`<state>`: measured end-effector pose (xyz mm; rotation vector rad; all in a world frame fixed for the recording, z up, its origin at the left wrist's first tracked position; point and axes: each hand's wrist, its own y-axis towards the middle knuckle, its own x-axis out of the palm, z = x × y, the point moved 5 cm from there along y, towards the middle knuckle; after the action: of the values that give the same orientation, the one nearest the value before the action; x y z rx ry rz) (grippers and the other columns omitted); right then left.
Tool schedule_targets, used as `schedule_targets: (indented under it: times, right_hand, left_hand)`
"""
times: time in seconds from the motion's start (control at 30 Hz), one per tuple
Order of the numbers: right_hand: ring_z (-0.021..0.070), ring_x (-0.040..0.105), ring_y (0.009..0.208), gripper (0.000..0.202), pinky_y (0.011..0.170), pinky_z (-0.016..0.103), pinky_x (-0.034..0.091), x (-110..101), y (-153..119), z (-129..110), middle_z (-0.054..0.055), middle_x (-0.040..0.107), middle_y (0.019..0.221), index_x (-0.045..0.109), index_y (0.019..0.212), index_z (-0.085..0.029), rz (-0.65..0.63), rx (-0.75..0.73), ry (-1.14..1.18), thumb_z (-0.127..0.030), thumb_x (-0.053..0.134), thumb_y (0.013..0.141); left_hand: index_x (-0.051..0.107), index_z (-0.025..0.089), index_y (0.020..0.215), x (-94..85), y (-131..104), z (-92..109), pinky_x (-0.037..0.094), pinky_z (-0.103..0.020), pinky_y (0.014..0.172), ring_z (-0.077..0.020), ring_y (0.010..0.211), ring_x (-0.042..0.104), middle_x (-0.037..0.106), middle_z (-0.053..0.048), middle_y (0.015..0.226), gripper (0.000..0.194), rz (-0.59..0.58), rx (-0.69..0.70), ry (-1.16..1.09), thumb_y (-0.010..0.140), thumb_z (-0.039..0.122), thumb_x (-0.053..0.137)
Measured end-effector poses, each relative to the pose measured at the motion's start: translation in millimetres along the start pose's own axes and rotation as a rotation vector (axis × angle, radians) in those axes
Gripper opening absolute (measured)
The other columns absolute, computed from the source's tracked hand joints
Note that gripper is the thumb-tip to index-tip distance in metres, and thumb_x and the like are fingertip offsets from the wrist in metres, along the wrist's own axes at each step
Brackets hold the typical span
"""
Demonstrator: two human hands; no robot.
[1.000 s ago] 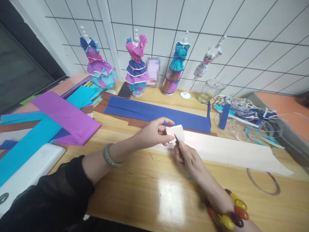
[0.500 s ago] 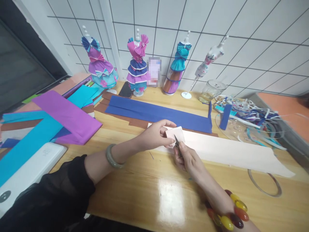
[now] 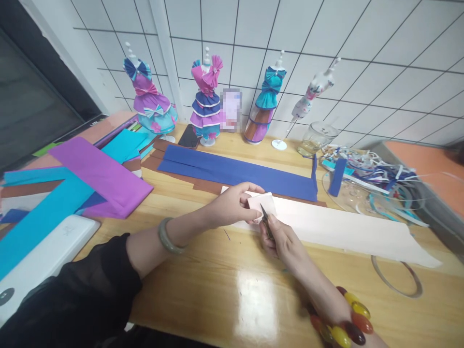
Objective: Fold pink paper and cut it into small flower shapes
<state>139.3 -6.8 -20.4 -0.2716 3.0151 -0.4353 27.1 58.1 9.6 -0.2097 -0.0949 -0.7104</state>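
Between the thumb and fingers of my left hand (image 3: 235,205) is a small folded piece of pale pink paper or cloth (image 3: 266,200). My right hand (image 3: 284,237) grips a pair of small dark scissors (image 3: 265,217), whose pointed tip lies against the pale piece. The handles are mostly hidden in my fingers. Under and beyond both hands stretches a long pale pink strip (image 3: 337,227). Behind it lies a wide dark blue strip (image 3: 235,169) on top of brown material (image 3: 192,180).
Purple (image 3: 105,174) and turquoise strips (image 3: 47,222) overlap at left, beside a white device (image 3: 54,256). Several small dress forms (image 3: 206,106) stand along the tiled wall. At right are a glass (image 3: 317,137), a pile of scraps (image 3: 377,169) and a ring (image 3: 397,275) on the table.
The scissors' tip has shifted slightly left across the pale piece, and the blades look closed together. My left hand keeps its hold, almost unmoved. The whole view sits marginally lower.
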Motion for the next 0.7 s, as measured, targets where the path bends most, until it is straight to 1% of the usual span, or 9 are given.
schedule_targets:
  times: [0.2, 0.43, 0.7]
  right_hand:
    - [0.0075, 0.019, 0.041, 0.048, 0.039, 0.023, 0.015, -0.7, 0.4, 0.8, -0.008, 0.023, 0.049, 0.039, 0.064, -0.020, 0.019, 0.008, -0.018, -0.062, 0.031, 0.085]
    - [0.0082, 0.021, 0.042, 0.049, 0.039, 0.023, 0.017, -1.4, -0.5, -0.7, -0.007, 0.025, 0.051, 0.040, 0.065, -0.020, 0.010, -0.012, -0.068, -0.062, 0.029, 0.085]
    - [0.0084, 0.022, 0.043, 0.047, 0.040, 0.023, 0.018, -1.9, -0.9, -0.2, -0.006, 0.027, 0.051, 0.039, 0.065, -0.020, 0.006, -0.029, -0.081, -0.060, 0.029, 0.087]
  left_hand:
    - [0.044, 0.014, 0.113, -1.4, 0.0, 0.0, 0.047, -0.023, 0.058, -0.0081, 0.058, 0.056, 0.060, -0.004, 0.078, 0.052, 0.008, -0.003, 0.026, 0.066, 0.013, 0.065]
    - [0.044, 0.015, 0.116, -4.4, 0.8, -3.4, 0.047, -0.024, 0.059, -0.0097, 0.061, 0.058, 0.061, -0.004, 0.079, 0.054, -0.019, 0.019, 0.040, 0.066, 0.016, 0.066]
    - [0.046, 0.015, 0.114, -4.3, 1.0, -1.4, 0.047, -0.026, 0.061, -0.0096, 0.060, 0.057, 0.060, -0.003, 0.076, 0.053, -0.044, 0.011, 0.049, 0.065, 0.016, 0.066]
